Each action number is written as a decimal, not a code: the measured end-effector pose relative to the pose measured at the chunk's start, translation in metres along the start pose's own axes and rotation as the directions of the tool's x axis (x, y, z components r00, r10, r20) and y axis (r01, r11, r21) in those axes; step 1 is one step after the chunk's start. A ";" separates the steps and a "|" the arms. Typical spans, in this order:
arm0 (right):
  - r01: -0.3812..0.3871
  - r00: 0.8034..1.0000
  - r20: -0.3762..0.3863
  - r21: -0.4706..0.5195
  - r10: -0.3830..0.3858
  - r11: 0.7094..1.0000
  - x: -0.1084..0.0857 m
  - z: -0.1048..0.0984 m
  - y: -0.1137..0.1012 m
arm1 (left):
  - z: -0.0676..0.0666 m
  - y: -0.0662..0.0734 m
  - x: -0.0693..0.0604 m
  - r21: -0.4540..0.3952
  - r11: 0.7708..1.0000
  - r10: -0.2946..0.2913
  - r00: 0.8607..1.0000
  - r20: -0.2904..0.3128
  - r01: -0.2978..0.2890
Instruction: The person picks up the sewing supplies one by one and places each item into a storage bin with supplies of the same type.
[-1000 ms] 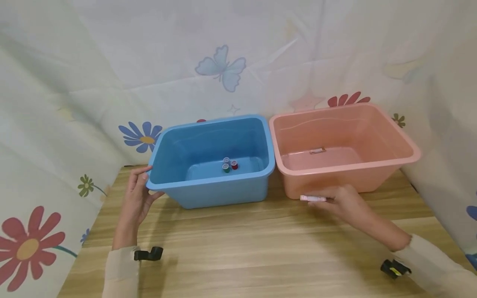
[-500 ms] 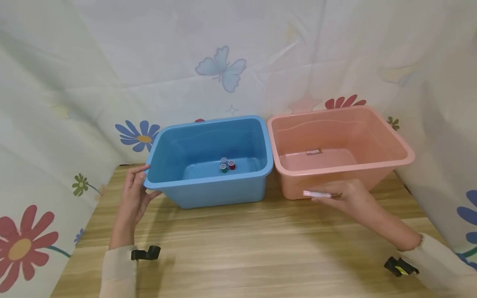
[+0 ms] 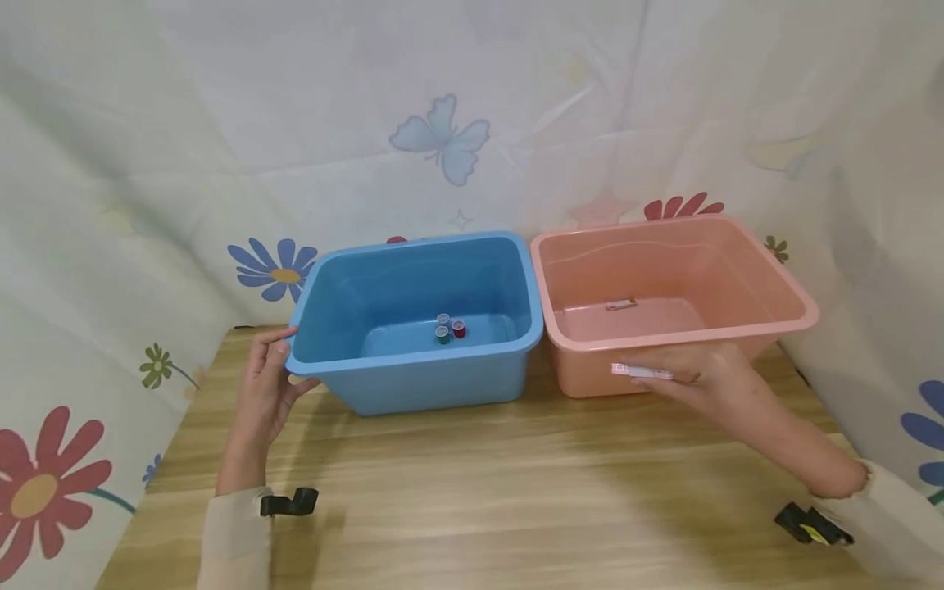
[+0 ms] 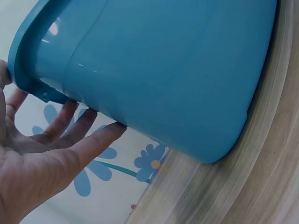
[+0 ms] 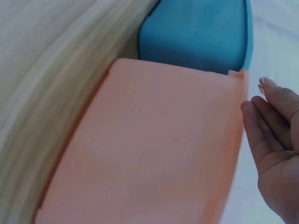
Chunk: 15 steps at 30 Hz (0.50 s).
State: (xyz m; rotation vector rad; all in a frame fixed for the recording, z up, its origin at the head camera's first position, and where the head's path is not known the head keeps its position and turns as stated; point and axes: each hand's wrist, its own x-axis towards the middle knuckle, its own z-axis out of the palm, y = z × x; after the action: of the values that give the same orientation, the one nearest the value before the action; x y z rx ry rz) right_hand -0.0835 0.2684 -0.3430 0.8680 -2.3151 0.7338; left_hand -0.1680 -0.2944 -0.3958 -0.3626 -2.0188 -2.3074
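My left hand [image 3: 267, 392] holds the left rim of a blue plastic basin [image 3: 435, 383]. In the left wrist view, several fingers [image 4: 100, 140] press against the wall below the lip. My right hand [image 3: 715, 378] pinches a slim white stick [image 3: 642, 372] with pink-patterned ends, just in front of a pink basin [image 3: 583, 366]. The right wrist view shows only a bit of this stick's tip between thumb and fingertips. Inside the blue basin stand small round pieces with pale tops: one green [image 3: 442, 334], one red [image 3: 459, 329], one pale-topped piece [image 3: 443, 319].
A similar slim piece [image 3: 621, 304], white with orange ends, lies on the pink basin's floor. Both basins stand side by side at the back of a wooden table [image 3: 472, 492]. Behind them hangs a white curtain [image 3: 332, 106] printed with flowers and a butterfly.
My right hand has risen slightly and moved to the right, carrying the white stick up along the pink basin's front wall. The left hand keeps its hold on the blue basin.
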 end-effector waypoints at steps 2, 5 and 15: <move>0.012 1.000 -0.017 -0.024 -0.013 1.000 0.004 -0.004 0.000 | 0.000 0.001 0.002 0.007 1.000 0.002 1.000 -0.003 -0.002; 0.042 0.997 -0.056 -0.040 -0.044 0.998 0.006 -0.008 0.001 | 0.000 0.001 0.002 0.006 1.000 -0.012 1.000 -0.001 0.012; -0.013 1.000 0.018 0.078 0.011 0.997 0.012 -0.027 0.005 | -0.003 0.001 0.001 0.010 1.000 -0.023 1.000 0.002 0.023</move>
State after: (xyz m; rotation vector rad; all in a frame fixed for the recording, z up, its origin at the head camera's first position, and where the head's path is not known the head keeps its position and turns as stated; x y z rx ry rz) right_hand -0.0868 0.2846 -0.3175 0.8991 -2.3223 0.8300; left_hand -0.1693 -0.2973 -0.3944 -0.3429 -2.0455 -2.3104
